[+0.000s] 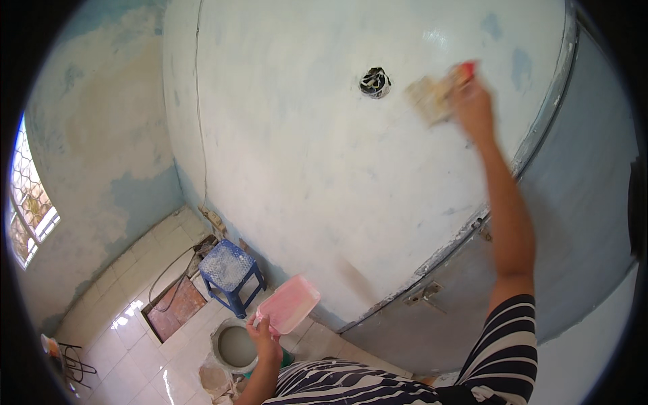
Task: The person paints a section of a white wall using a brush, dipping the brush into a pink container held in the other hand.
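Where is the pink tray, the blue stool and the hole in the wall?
pink tray (290, 304), head view, middle of its flat pink face.
blue stool (228, 264), head view, centre of its seat.
hole in the wall (375, 82), head view, its dark middle.

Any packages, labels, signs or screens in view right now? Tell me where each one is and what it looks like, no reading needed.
None that can be made out: no package, label, sign or screen.
Nearest thing: a flat pink tray in the left hand, held low over the tiled floor; no print shows on it.
The right hand holds a blurred scraper against the white wall.
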Action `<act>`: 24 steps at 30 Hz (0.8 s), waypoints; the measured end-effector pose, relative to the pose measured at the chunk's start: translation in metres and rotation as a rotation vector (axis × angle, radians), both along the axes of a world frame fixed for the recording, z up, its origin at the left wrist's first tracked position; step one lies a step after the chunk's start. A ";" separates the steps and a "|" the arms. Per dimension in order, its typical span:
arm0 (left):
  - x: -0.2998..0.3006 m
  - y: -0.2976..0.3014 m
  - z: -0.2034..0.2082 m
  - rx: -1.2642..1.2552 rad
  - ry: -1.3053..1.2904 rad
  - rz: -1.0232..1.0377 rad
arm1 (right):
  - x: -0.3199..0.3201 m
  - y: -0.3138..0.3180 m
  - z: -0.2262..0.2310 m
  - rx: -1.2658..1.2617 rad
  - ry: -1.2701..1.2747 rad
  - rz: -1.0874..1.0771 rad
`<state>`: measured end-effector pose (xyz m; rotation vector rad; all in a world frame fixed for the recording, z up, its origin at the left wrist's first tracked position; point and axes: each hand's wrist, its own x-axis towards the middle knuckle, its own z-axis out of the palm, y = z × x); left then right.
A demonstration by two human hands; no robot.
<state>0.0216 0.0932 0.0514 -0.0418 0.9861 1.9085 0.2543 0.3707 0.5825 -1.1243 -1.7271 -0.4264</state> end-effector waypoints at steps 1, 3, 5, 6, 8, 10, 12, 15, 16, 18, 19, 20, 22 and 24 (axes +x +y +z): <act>-0.001 -0.001 0.004 0.005 0.011 0.012 | 0.010 -0.015 0.044 0.248 0.065 0.094; -0.002 -0.001 0.005 0.000 0.049 0.021 | 0.029 -0.032 0.095 0.529 0.110 -0.001; 0.000 -0.002 0.000 -0.005 0.071 -0.007 | 0.040 -0.035 0.105 0.690 0.037 -0.132; 0.003 -0.002 -0.004 -0.037 0.071 -0.045 | 0.038 -0.034 0.102 0.835 -0.059 -0.180; 0.003 -0.005 -0.004 -0.070 0.069 -0.079 | 0.013 -0.037 0.073 0.861 -0.222 -0.239; 0.008 -0.007 -0.001 -0.059 0.057 -0.149 | 0.007 -0.004 0.010 0.683 -0.520 -0.336; 0.010 -0.007 -0.007 -0.042 0.034 -0.154 | 0.000 0.033 -0.100 0.670 -0.854 -0.430; 0.011 -0.001 -0.016 -0.030 0.031 -0.127 | -0.032 -0.004 -0.241 0.618 -1.126 -0.086; 0.013 -0.001 -0.013 -0.013 0.045 -0.112 | -0.033 -0.017 -0.284 0.395 -1.080 0.067; 0.019 0.006 0.000 -0.035 0.033 -0.102 | -0.028 -0.031 -0.342 0.134 -1.029 0.254; 0.018 0.003 -0.007 -0.011 0.063 -0.121 | -0.028 -0.043 -0.367 -0.105 -0.873 0.268; 0.017 -0.001 -0.001 -0.030 0.059 -0.120 | -0.028 -0.065 -0.391 -0.353 -0.718 0.268; 0.024 -0.001 0.005 -0.051 0.065 -0.125 | -0.009 -0.092 -0.431 -0.469 -0.378 0.320; 0.022 -0.006 0.017 -0.083 0.088 -0.104 | 0.001 -0.119 -0.453 -0.512 -0.119 0.304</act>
